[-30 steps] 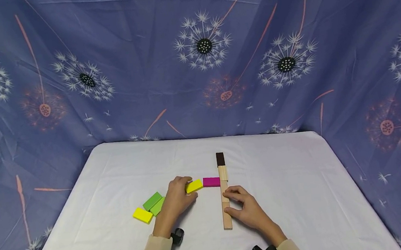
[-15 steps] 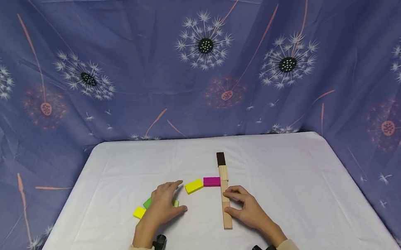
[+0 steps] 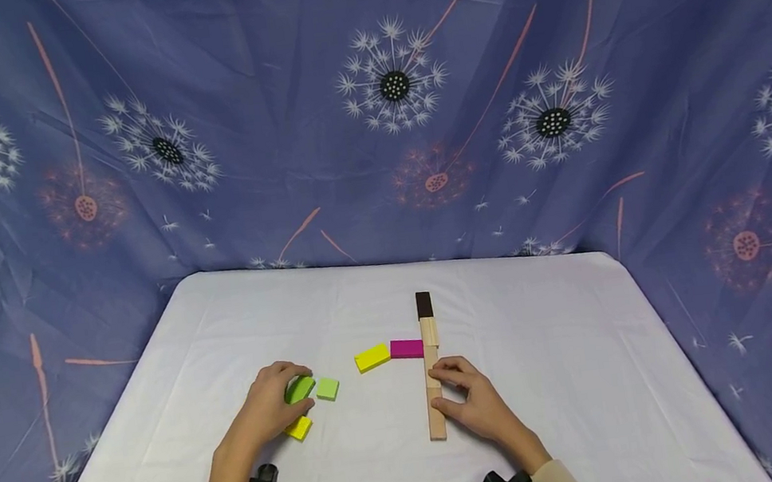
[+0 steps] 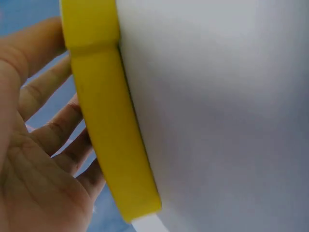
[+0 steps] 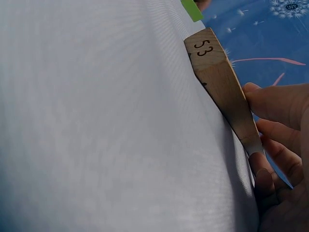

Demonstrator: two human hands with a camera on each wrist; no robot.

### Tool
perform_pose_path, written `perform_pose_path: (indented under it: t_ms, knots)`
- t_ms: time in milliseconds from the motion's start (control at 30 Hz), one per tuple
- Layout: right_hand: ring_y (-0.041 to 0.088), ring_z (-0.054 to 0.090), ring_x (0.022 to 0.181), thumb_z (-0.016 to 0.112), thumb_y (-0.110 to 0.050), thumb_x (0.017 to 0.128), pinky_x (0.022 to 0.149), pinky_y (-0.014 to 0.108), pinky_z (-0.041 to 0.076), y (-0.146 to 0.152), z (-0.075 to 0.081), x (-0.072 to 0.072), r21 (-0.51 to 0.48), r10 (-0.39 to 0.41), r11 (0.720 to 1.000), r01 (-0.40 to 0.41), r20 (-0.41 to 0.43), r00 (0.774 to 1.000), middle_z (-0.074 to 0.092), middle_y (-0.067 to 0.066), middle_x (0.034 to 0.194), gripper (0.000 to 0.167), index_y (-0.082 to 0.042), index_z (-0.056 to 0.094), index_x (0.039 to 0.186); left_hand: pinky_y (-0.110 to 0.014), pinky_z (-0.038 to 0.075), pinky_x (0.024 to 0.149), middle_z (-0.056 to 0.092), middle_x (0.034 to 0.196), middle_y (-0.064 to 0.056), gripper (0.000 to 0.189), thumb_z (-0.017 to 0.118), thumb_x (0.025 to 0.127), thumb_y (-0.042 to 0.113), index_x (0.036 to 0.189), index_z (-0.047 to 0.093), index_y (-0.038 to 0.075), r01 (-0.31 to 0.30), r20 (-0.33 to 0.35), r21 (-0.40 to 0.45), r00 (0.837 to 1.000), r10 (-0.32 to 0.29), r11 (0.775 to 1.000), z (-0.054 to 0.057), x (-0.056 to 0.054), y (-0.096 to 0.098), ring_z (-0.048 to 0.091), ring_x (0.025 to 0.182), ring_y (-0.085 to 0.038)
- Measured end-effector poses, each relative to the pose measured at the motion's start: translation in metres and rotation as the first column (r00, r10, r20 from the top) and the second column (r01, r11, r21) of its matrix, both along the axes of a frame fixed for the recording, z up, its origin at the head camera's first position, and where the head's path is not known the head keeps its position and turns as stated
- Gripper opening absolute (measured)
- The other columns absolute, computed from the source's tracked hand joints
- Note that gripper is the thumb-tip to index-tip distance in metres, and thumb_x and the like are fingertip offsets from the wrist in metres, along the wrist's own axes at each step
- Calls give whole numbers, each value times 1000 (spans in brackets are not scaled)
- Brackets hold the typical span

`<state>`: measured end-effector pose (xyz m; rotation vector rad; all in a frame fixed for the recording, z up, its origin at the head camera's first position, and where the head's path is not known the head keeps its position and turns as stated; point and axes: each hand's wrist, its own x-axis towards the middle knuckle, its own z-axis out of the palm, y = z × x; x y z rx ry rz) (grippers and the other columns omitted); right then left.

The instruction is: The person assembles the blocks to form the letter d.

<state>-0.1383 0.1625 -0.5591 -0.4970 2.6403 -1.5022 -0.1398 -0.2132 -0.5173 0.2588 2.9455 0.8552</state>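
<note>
My left hand (image 3: 268,400) is at the left, its thumb and fingers about a green block (image 3: 299,389) that it pinches from both sides. Just right of it lies a short light green block (image 3: 328,389). A yellow block (image 3: 300,428) shows below the thumb; in the left wrist view, this yellow block (image 4: 106,125) covers part of the fingers. My right hand (image 3: 482,406) rests with its fingertips and thumb tip on a straight row of wooden blocks (image 3: 438,426). In the right wrist view, the wooden end block (image 5: 212,67) bears the number 53.
A dark brown block (image 3: 424,304) forms the row's far end, followed by a pale wooden block (image 3: 429,332). From the row's left side a magenta block (image 3: 406,348) extends, then a slightly angled yellow block (image 3: 372,358). A white cloth (image 3: 558,348) covers the table.
The left hand has let go of the yellow block beside the magenta one and moved left to the green blocks. The light green and other yellow blocks have shifted right. The right hand stays put.
</note>
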Motion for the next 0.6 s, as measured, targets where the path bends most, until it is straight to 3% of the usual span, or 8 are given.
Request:
perform_pose_path:
  t_ms: [133,233,467,600]
  knots:
    - [21,57,129,84,-25,87,108,34,48,0,0,0,0,3,1000,-3,6,1000,60,-5,135,47,-14,71,131,-61,45,107,58,139,-22,52,83,86,21,133,65,7,-20,29,16,999,19,1000,2,2,-13,50,131,-45]
    - [20,57,130,84,-25,87,109,34,48,0,-1,0,5,4,1000,-4,5,1000,59,-6,135,47,-14,72,130,-63,44,106,56,142,-24,61,83,86,27,139,61,6,-25,14,23,1000,25,999,4,5,-23,48,132,-47]
    - [20,57,129,85,-22,86,109,35,48,0,0,-1,4,-3,1000,3,0,1000,60,-6,134,46,-14,72,130,-70,41,104,58,139,-28,57,78,91,29,137,61,1,-70,-51,-15,996,70,997,4,9,-47,49,129,-54]
    - [19,57,128,84,-23,86,108,36,49,0,-1,0,15,-6,1000,6,-3,1000,60,-6,134,46,-14,72,130,-73,38,103,57,139,-31,57,77,91,29,137,60,0,-108,-32,-30,994,107,994,3,10,-57,47,129,-57]
